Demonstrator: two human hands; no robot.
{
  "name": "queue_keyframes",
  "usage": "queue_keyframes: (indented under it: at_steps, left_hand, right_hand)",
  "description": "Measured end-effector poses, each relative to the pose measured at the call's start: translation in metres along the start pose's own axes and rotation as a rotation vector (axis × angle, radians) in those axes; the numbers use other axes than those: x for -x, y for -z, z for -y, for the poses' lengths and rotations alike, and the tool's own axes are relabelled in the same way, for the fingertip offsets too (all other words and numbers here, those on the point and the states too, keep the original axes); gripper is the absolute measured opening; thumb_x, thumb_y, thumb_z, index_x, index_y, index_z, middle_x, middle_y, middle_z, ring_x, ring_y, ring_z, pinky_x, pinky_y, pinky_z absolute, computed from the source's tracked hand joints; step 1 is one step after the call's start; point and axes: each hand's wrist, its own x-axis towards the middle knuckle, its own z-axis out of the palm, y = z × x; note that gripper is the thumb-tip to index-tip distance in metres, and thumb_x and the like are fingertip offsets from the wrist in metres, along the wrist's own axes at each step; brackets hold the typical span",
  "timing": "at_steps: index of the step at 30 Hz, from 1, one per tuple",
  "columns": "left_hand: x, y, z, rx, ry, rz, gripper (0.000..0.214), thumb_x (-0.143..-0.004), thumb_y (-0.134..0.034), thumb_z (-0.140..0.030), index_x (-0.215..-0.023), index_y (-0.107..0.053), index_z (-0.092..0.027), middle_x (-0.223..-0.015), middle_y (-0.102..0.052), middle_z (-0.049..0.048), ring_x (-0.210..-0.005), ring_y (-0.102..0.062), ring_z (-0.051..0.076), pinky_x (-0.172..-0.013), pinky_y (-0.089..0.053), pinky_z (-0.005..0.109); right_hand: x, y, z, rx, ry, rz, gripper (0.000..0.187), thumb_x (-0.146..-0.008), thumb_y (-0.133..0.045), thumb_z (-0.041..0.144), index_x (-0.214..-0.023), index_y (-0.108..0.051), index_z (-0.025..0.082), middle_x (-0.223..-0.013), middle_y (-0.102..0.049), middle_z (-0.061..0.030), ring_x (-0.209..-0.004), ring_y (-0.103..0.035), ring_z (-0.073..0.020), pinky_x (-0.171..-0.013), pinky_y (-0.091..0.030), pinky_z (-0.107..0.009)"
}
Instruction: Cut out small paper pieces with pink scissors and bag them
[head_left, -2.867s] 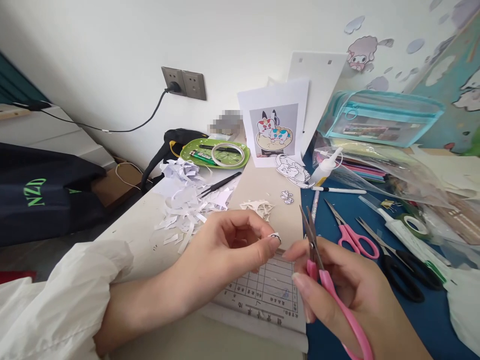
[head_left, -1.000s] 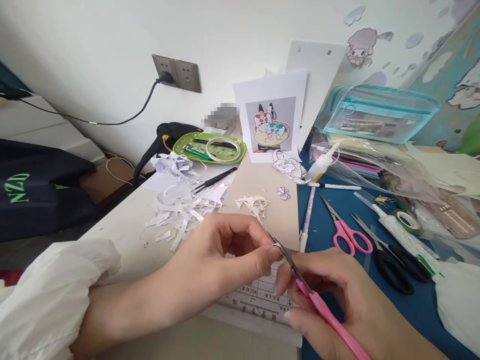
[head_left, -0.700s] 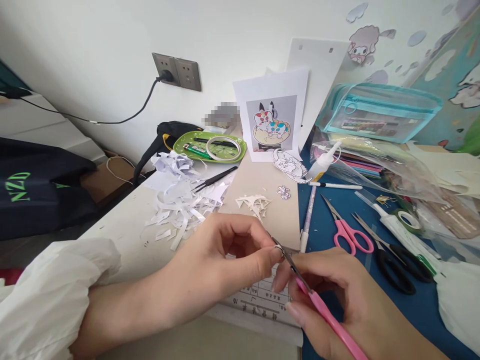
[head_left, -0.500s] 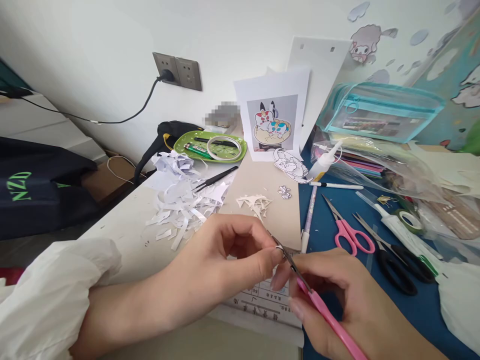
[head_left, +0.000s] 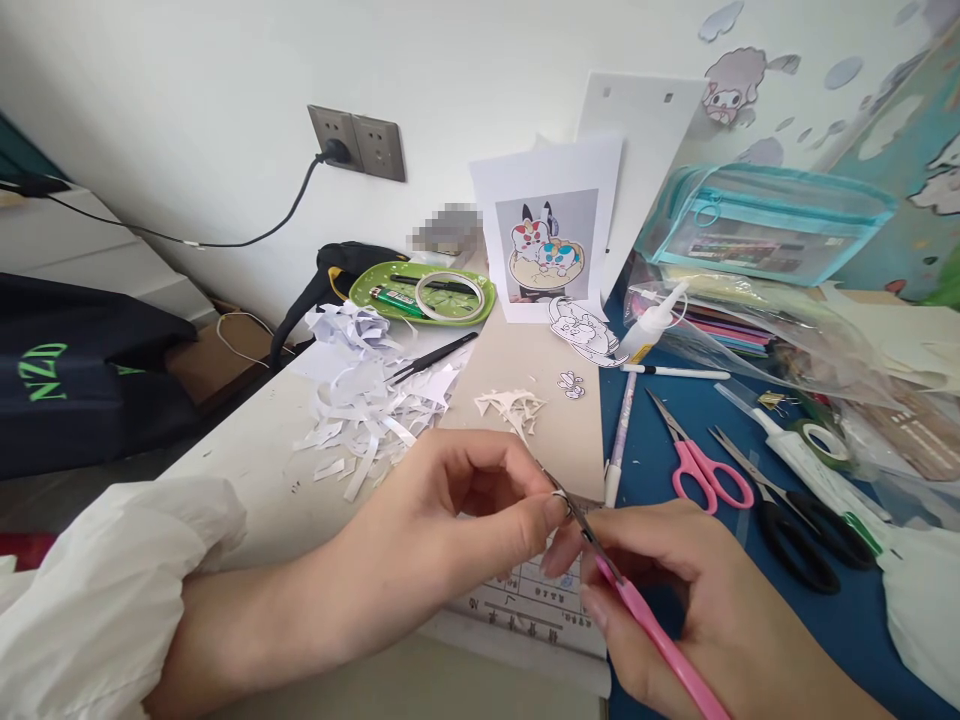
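Note:
Between the thumb and forefinger of my left hand [head_left: 457, 520] is pinched a tiny piece of paper [head_left: 559, 496], mostly covered by the fingertips. My right hand [head_left: 675, 590] is closed around pink-handled scissors [head_left: 637, 610], whose narrow blades reach up to the paper. The blades look nearly together at the left fingertips. Beyond the hands, small off-white paper scraps [head_left: 510, 408] and a little cut-out drawing [head_left: 571, 385] lie on a brown board [head_left: 517, 360]. A printed sheet [head_left: 555, 640] lies beneath both hands.
White paper strips [head_left: 367, 400] and black tweezers [head_left: 435, 357] lie at left, before a green tray [head_left: 476, 312]. A picture sheet [head_left: 487, 200] leans at the back. On the right are other pink scissors [head_left: 705, 470], black-handled scissors [head_left: 795, 530], a glue bottle [head_left: 649, 325] and pens.
The view has shifted very slightly. Both hands, the paper piece and the scissors hold almost the same position.

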Motion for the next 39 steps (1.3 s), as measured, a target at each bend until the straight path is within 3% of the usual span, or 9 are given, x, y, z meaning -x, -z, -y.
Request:
queue_keyframes:
  at_steps: [10,16,19,25,29,34,39]
  left_hand:
    - [0.001,0.003,0.002,-0.026,0.015,0.034,0.019,-0.086,-0.058,-0.018,-0.068,-0.055,-0.014,-0.066,-0.064,-0.0006,-0.056,-0.047,0.005,-0.048,-0.034,0.015]
    - [0.000,0.004,0.001,-0.054,0.067,0.028,0.021,-0.085,-0.059,-0.023,-0.067,-0.053,-0.015,-0.065,-0.064,-0.0005,-0.049,-0.036,0.005,-0.045,-0.030,0.018]
    - [-0.002,0.004,0.001,-0.066,0.062,0.005,0.018,-0.083,-0.062,-0.023,-0.068,-0.055,-0.015,-0.064,-0.064,-0.0010,-0.050,-0.042,0.005,-0.047,-0.035,0.016]
    - [-0.006,0.004,0.006,-0.056,0.051,-0.082,0.015,-0.085,-0.061,-0.026,-0.075,-0.059,-0.015,-0.068,-0.066,-0.0023,-0.049,-0.047,0.004,-0.041,-0.035,0.012]
    - [-0.006,0.003,0.007,-0.021,0.056,-0.116,0.016,-0.084,-0.064,-0.027,-0.074,-0.061,-0.014,-0.068,-0.065,-0.0026,-0.049,-0.048,0.004,-0.039,-0.034,0.011]
    - [-0.004,0.004,0.006,-0.047,0.067,-0.097,0.018,-0.084,-0.062,-0.029,-0.073,-0.061,-0.014,-0.068,-0.065,-0.0013,-0.048,-0.047,0.004,-0.038,-0.033,0.012]
    - [-0.004,0.006,0.005,-0.077,0.089,-0.065,0.020,-0.085,-0.061,-0.031,-0.074,-0.059,-0.015,-0.064,-0.064,-0.0024,-0.046,-0.047,0.004,-0.039,-0.033,0.012]
  right_hand:
    - [0.003,0.002,-0.002,0.045,-0.018,0.031,0.018,-0.066,-0.049,0.006,-0.074,-0.057,0.020,-0.061,-0.043,0.0038,-0.054,-0.036,-0.0111,-0.049,-0.034,-0.022]
    - [0.003,0.002,-0.004,0.040,-0.013,0.009,0.017,-0.067,-0.049,0.007,-0.074,-0.057,0.020,-0.059,-0.040,0.0045,-0.052,-0.034,-0.0107,-0.047,-0.032,-0.021]
    - [0.002,0.003,-0.003,0.008,-0.015,0.024,0.019,-0.066,-0.048,0.006,-0.076,-0.056,0.021,-0.060,-0.039,0.0053,-0.052,-0.033,-0.0103,-0.048,-0.031,-0.021]
    - [-0.002,-0.003,-0.003,0.065,0.021,-0.144,0.019,-0.062,-0.047,0.005,-0.060,-0.035,0.020,-0.057,-0.029,0.0063,-0.053,-0.024,-0.0096,-0.046,-0.024,-0.023]
    - [-0.003,-0.007,-0.005,0.120,0.027,-0.201,0.019,-0.062,-0.047,0.008,-0.059,-0.035,0.021,-0.056,-0.030,0.0058,-0.051,-0.027,-0.0102,-0.047,-0.024,-0.024]
    - [-0.002,-0.005,-0.001,0.049,-0.007,-0.116,0.015,-0.066,-0.045,0.005,-0.069,-0.048,0.020,-0.060,-0.035,0.0047,-0.054,-0.028,-0.0109,-0.049,-0.025,-0.025]
    - [0.001,-0.002,0.000,-0.021,-0.024,-0.018,0.012,-0.072,-0.050,0.009,-0.071,-0.047,0.021,-0.060,-0.033,0.0059,-0.055,-0.029,-0.0104,-0.049,-0.028,-0.023]
